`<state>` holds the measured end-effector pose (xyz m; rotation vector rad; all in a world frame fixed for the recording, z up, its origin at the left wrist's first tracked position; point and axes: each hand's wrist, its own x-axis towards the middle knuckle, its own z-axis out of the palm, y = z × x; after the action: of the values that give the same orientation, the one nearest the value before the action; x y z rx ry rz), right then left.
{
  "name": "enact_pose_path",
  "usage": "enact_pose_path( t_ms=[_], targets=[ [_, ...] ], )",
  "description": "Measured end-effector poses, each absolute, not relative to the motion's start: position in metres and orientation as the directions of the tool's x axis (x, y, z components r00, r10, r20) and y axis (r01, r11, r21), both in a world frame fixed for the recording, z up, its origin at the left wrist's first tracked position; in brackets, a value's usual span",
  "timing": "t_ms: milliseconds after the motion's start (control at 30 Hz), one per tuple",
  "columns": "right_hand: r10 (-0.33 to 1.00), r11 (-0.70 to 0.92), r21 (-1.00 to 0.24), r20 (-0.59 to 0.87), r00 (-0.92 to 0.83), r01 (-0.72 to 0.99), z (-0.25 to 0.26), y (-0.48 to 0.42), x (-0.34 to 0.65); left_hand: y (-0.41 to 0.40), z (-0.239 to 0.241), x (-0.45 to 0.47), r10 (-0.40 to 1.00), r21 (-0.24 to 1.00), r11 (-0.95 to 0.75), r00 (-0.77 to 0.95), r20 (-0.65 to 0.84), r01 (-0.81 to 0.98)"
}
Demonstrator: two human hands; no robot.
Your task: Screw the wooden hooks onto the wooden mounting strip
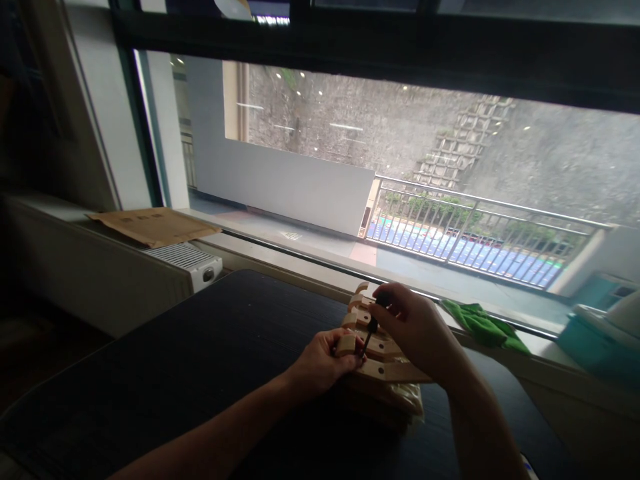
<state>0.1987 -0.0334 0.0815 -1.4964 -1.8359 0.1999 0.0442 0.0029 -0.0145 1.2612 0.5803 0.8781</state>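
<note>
Holding screwdriver [373,325], wooden slats [396,371], plastic bag [407,396] beneath

Daylight comes through a dark-framed window [320,110] above a black desk [200,353] and a pale sill [280,262]. Beyond the glass, a metal railing [473,230] edges a walkway [415,265] before a rough grey wall [370,117] (a stepped lattice [465,141] climbs it); the room's left side [40,267] is dim.

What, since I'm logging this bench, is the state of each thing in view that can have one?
Screwdriver: tilted, shaft down; tip contact unclear
Right hand: closed on the screwdriver
Left hand: gripping the wooden pieces
Wooden pieces: lined up in a row
Plastic bag: wrinkled
Green cloth: crumpled
Brown envelope: lying flat, printed side up
</note>
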Motion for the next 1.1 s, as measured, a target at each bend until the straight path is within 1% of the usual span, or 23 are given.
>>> enact_pose_path(
  t_ms=[133, 200, 300, 400, 533, 667, 933, 1033, 1100],
  targets=[
    [0.884, 0.238, -0.492, 0.468, 0.024, 0.838, 0.0796, -0.0313, 0.1994, 0.0029, -0.0143, 0.0441, 0.825, 0.969, 0.057, 0.558, 0.09, -0.241],
    [0.884, 0.249, -0.509, 0.467, 0.021, 0.824, 0.0801, -0.0317, 0.1982, 0.0022, -0.0132, 0.0439, 0.821, 0.968, 0.058, 0.563, 0.093, -0.244],
    [0.891, 0.3, -0.539, 0.453, -0.029, 0.787, 0.0823, -0.0339, 0.1961, 0.0014, -0.012, 0.0436, 0.817, 0.967, 0.054, 0.568, 0.102, -0.25],
    [0.887, 0.324, -0.532, 0.457, -0.057, 0.783, 0.0848, -0.0362, 0.1964, 0.0016, -0.0121, 0.0436, 0.821, 0.969, 0.047, 0.562, 0.101, -0.242],
    [0.876, 0.303, -0.521, 0.482, -0.018, 0.798, 0.0853, -0.0356, 0.1983, 0.0023, -0.0129, 0.0437, 0.829, 0.974, 0.029, 0.551, 0.101, -0.223],
    [0.855, 0.265, -0.479, 0.518, 0.025, 0.837, 0.0834, -0.0328, 0.1964, 0.0026, -0.0135, 0.0442, 0.827, 0.975, 0.019, 0.552, 0.108, -0.22],
    [0.877, 0.316, -0.447, 0.474, -0.078, 0.837, 0.0859, -0.039, 0.1921, 0.0025, -0.0159, 0.044, 0.811, 0.97, 0.014, 0.571, 0.13, -0.241],
    [0.882, 0.315, -0.471, 0.467, -0.071, 0.824, 0.0859, -0.0384, 0.1927, 0.0025, -0.0164, 0.0438, 0.82, 0.973, 0.007, 0.558, 0.127, -0.231],
    [0.877, 0.29, -0.471, 0.478, -0.035, 0.833, 0.0844, -0.0358, 0.1928, 0.0025, -0.016, 0.0439, 0.828, 0.976, -0.001, 0.547, 0.122, -0.217]
  ],
)
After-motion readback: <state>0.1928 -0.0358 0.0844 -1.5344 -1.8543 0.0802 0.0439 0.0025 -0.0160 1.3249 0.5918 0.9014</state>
